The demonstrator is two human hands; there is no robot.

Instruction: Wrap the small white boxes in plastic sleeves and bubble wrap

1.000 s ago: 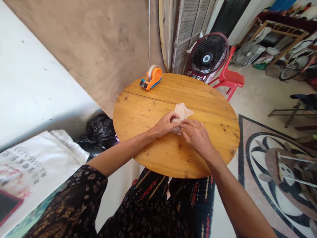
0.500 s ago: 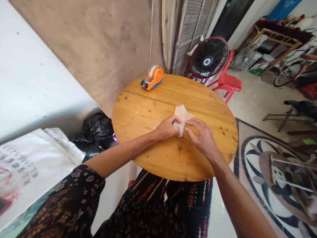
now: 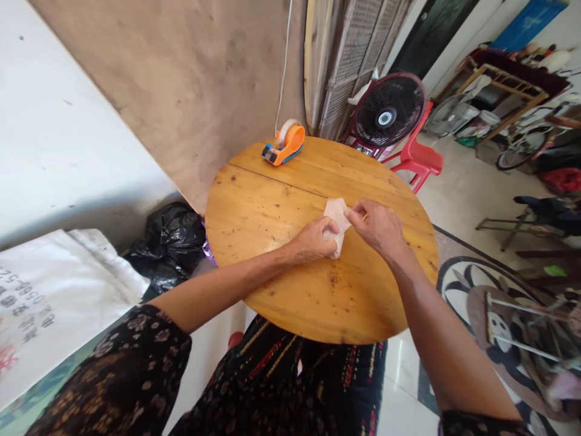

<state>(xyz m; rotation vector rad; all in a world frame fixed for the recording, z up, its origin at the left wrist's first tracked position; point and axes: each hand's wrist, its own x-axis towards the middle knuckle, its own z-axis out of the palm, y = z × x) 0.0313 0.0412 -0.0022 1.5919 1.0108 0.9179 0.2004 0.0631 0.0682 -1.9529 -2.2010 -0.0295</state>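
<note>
A small, pale pinkish-white folded sheet point(image 3: 336, 212), perhaps paper or thin plastic, is between my hands over the round wooden table point(image 3: 272, 212). My left hand point(image 3: 315, 239) is closed on its lower left part, thumb and forefinger curled over the edge. From the other side, my right hand point(image 3: 376, 224) pinches the sheet's right edge between thumb and fingertips. Part of the sheet is hidden behind my fingers. Toward the table's far edge stands an orange and blue tape dispenser point(image 3: 290, 145) with a roll of tape in it.
A dark red fan point(image 3: 385, 115) and a red plastic chair point(image 3: 420, 154) stand beyond the table. Black plastic bags point(image 3: 170, 239) and a white printed sack point(image 3: 68, 290) lie on the left. A board point(image 3: 204, 79) leans behind. A folding frame point(image 3: 521, 333) is at the right.
My right hand, apart from the sheet with open fingers before, has moved up and now pinches its right edge. The sheet's projecting right corner lies flatter. My left hand keeps its hold.
</note>
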